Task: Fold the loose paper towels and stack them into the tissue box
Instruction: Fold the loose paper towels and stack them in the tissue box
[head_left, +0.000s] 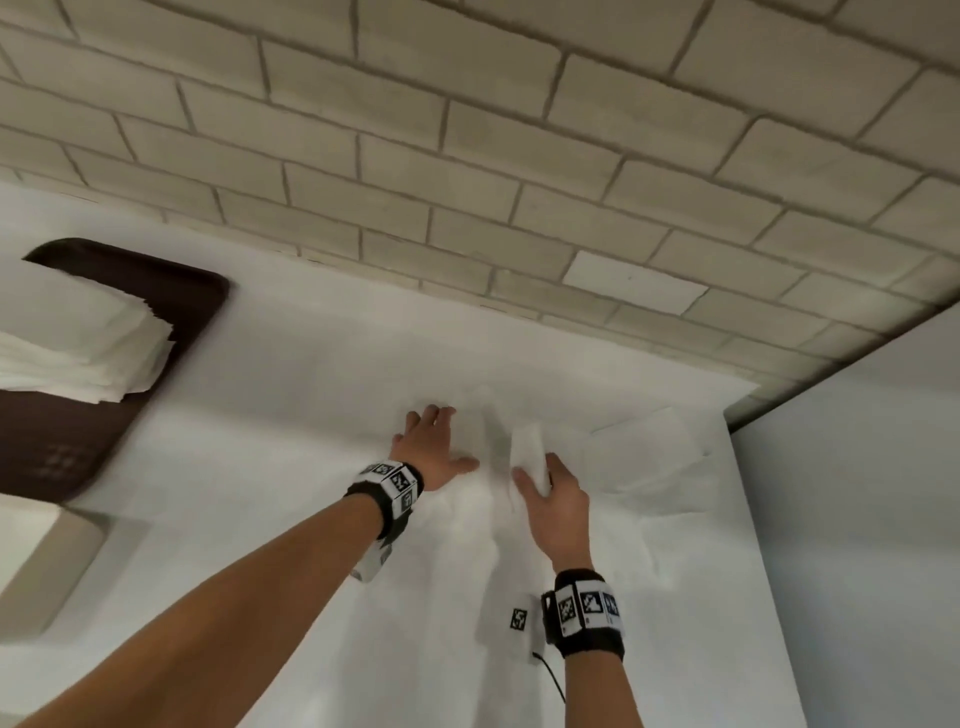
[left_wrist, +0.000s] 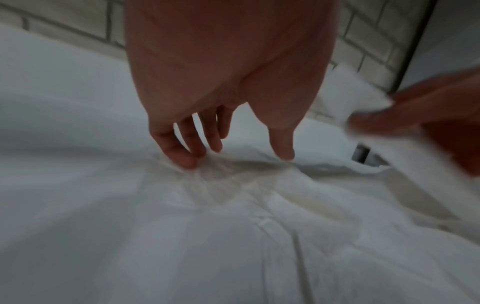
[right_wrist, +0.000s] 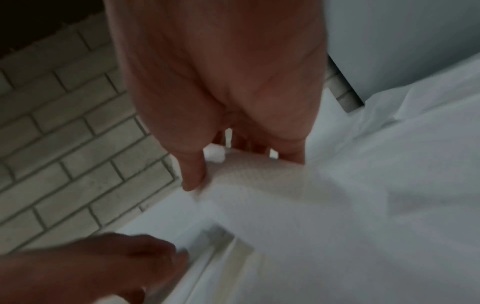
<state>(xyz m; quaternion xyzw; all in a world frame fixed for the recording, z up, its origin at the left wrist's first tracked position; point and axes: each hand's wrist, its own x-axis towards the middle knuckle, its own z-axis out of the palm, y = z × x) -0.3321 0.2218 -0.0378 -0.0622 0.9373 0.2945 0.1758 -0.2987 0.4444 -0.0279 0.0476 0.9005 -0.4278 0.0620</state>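
Head view: blurred towel (head_left: 530, 454) edges.

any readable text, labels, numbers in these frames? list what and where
No readable words, brands or numbers in any view.
Left wristband: black-and-white square marker patterns, not text.
Right wristband: marker patterns; tiny marks beneath them, too small to read.
White tag beside the right wrist: one marker pattern, no words.
Both wrist views: blurred, no print.
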